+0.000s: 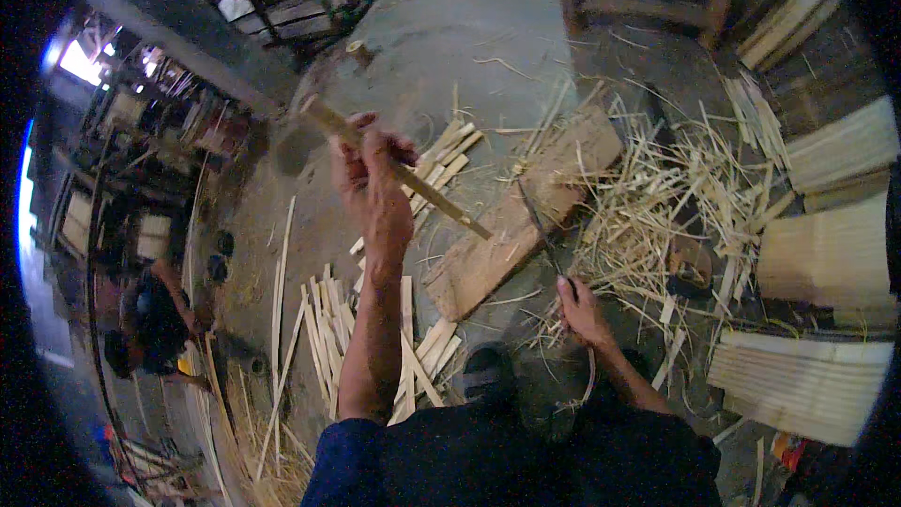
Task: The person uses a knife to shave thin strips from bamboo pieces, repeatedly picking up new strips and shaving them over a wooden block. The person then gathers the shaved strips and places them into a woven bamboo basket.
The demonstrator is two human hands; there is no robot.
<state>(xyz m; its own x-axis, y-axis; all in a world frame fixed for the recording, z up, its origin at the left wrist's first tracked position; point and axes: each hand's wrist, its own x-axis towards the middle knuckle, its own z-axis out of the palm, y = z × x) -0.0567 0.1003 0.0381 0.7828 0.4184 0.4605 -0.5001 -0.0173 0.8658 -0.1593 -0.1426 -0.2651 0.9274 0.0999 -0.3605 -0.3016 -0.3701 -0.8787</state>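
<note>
Yellowish wood, perhaps bamboo, makes up the narrow strip (436, 197) that slants across the middle of the frame, its lower end above the thick wooden plank (469, 272) and its upper end pointing to the upper left. The left hand (374, 169), somewhat blurred, is wrapped around the strip past its midpoint, while the right hand (580, 312), right of the lower centre, has its fingers curled around the handle of a dark, slender knife (542, 221). Its blade reaches up over the plank; whether it touches the wood I cannot tell. Judging by the heap of curly shavings (648, 207) at centre right, the step in hand looks like paring. For that, the lower end would best be braced on the plank, with the left hand well back from the cutting edge. A shallow blade angle and long, even strokes along the grain should lift thin curls, whereas a steep bite could split the strip. Turning the strip between passes would help evenness, and finished lengths could lie clear of the shavings, like the loose pale slats (324, 329) at lower left.
</note>
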